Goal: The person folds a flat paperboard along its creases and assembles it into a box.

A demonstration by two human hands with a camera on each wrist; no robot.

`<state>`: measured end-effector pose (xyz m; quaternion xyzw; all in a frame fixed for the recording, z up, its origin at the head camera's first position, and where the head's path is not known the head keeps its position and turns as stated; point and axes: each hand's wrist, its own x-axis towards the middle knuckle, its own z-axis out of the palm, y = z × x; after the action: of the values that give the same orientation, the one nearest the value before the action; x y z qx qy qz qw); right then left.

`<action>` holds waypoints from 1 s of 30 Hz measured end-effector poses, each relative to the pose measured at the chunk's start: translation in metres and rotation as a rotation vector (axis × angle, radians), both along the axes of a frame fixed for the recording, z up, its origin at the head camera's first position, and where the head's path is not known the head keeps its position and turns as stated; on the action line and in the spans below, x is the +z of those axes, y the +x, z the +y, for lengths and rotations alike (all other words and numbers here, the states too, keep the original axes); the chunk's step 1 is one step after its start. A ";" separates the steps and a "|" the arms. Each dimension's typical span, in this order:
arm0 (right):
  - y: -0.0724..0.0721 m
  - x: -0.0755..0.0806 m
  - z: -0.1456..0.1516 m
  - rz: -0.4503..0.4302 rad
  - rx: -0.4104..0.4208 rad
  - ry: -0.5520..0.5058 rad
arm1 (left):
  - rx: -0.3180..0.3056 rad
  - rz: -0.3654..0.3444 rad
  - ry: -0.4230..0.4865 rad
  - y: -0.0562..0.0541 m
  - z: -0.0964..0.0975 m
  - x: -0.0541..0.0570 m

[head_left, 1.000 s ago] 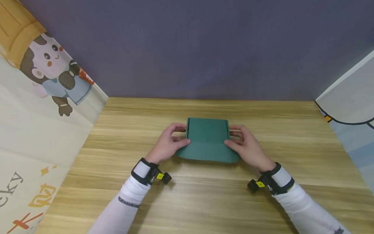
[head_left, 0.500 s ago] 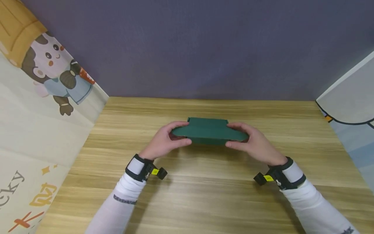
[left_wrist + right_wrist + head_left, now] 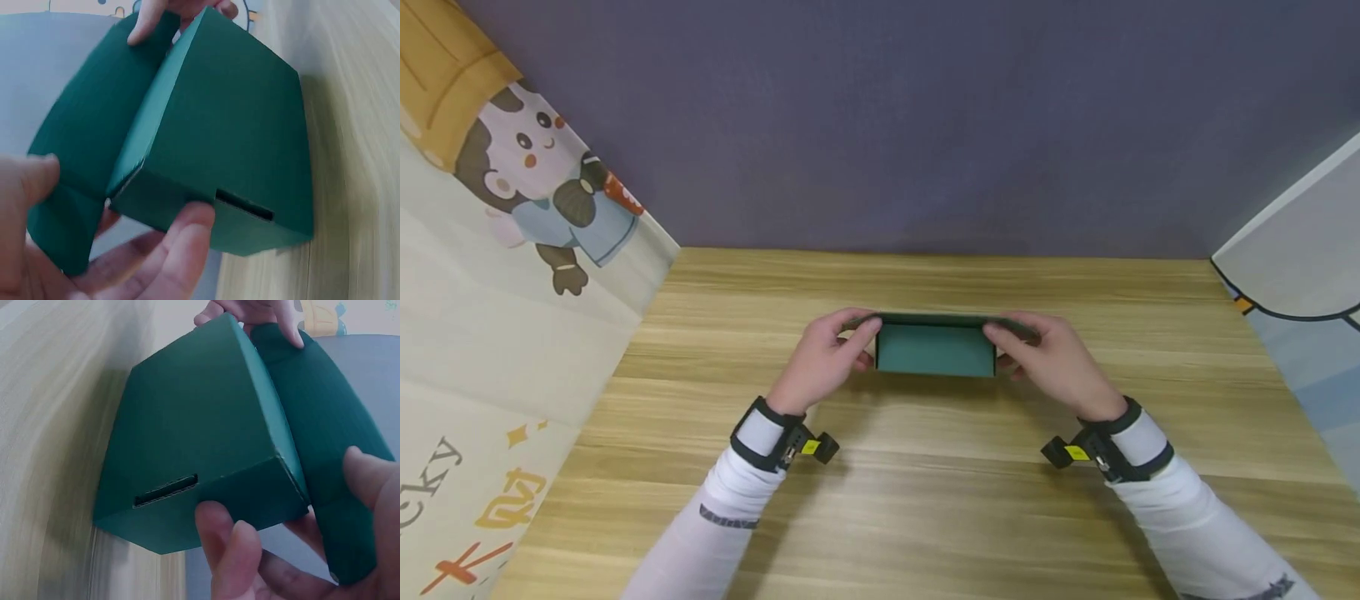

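A dark green cardboard box (image 3: 936, 350) is between the two hands on the wooden table. Its long flap (image 3: 87, 125) stands up from the box's upper edge. My left hand (image 3: 816, 362) holds the flap's left end, thumb on the near face and fingers behind; a fingertip touches the box's side by a cut slot (image 3: 244, 205). At the other end my right hand (image 3: 1060, 362) grips the flap in the same way, with fingertips by a matching slot (image 3: 165, 490). The box's inside is hidden.
The wooden tabletop (image 3: 940, 500) spreads all round the box. A dark purple-grey panel (image 3: 925, 125) rises behind it. Printed cloths with cartoon figures hang at the left (image 3: 512, 375) and right (image 3: 1300, 250). Each wrist wears a strapped camera.
The flap, earlier sloping toward me, has swung up and away. Both hands have shifted from the box's sides to the flap's ends, thumbs now on its near face.
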<state>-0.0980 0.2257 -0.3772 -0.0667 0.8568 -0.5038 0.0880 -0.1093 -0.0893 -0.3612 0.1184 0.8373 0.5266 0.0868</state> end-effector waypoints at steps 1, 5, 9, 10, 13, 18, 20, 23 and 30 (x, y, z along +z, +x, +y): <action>0.000 0.000 -0.001 -0.007 -0.014 0.005 | 0.015 -0.004 -0.006 0.000 0.001 0.000; -0.001 -0.001 -0.006 -0.027 -0.073 0.026 | 0.065 -0.029 -0.040 0.000 0.006 0.001; -0.002 -0.002 -0.010 -0.036 -0.115 0.043 | 0.094 -0.050 -0.067 0.001 0.009 0.000; -0.003 -0.002 -0.011 -0.034 -0.121 0.045 | 0.100 -0.052 -0.068 0.001 0.009 0.000; -0.004 -0.003 -0.013 -0.020 -0.134 0.062 | 0.117 -0.054 -0.068 0.001 0.011 -0.001; -0.006 -0.002 -0.014 -0.005 -0.139 0.075 | 0.152 -0.028 -0.063 0.000 0.013 -0.004; -0.006 0.000 -0.014 -0.013 -0.136 0.057 | 0.169 -0.026 -0.037 0.000 0.013 -0.005; -0.005 0.002 -0.014 -0.028 -0.133 0.007 | 0.197 -0.034 0.015 0.000 0.012 -0.005; -0.002 0.003 -0.012 -0.014 -0.138 -0.118 | 0.230 -0.027 0.082 0.000 0.009 -0.004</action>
<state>-0.0997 0.2133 -0.3745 -0.0091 0.8276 -0.5585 0.0549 -0.1096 -0.0800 -0.3652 0.0179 0.8219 0.5684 0.0319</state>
